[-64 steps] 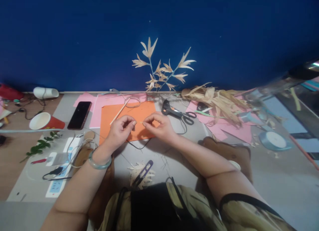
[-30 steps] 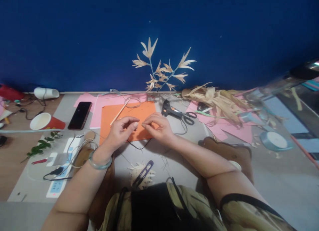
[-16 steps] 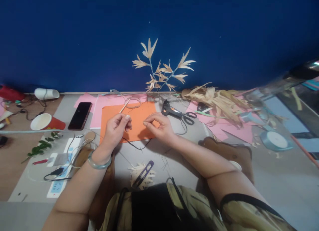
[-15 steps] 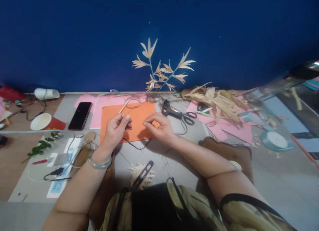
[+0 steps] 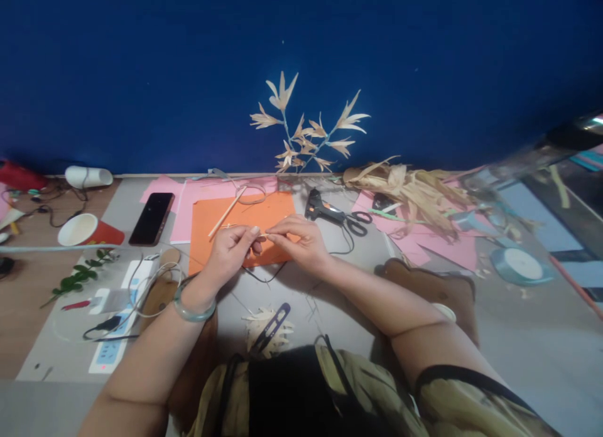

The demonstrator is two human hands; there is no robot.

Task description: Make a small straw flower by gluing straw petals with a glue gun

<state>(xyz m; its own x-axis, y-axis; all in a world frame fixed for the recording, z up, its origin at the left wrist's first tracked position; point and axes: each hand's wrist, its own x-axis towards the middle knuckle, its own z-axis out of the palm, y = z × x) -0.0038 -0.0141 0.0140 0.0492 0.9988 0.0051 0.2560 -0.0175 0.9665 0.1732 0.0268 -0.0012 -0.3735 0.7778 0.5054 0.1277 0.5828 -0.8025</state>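
Note:
Over an orange sheet [image 5: 282, 205], my left hand [image 5: 230, 252] and my right hand [image 5: 304, 242] almost meet at the fingertips. Both are closed in a pinch on a small pale strip [image 5: 262, 236], mostly hidden by the fingers. Its exact kind is too small to tell. Another pale bit shows just above my left hand. A thin wooden stick [image 5: 227, 212] lies slanted on the orange sheet, beyond my left hand. Farther back stands a branch of dried husk flowers [image 5: 306, 135] with a bluish stem.
To the right lie a black glue gun [image 5: 325, 209], scissors [image 5: 358, 223], dried corn husks [image 5: 405, 189] and a ribbon roll [image 5: 521, 265]. Leftward are a phone [image 5: 151, 218], a red paper cup [image 5: 101, 231] and a power strip [image 5: 110, 346]. Thread snips [image 5: 272, 327] lie on pale pieces near my body.
My left hand has moved right and slightly down, bringing its fingertips close to my right hand's. More of the wooden stick now shows. My right hand has barely shifted.

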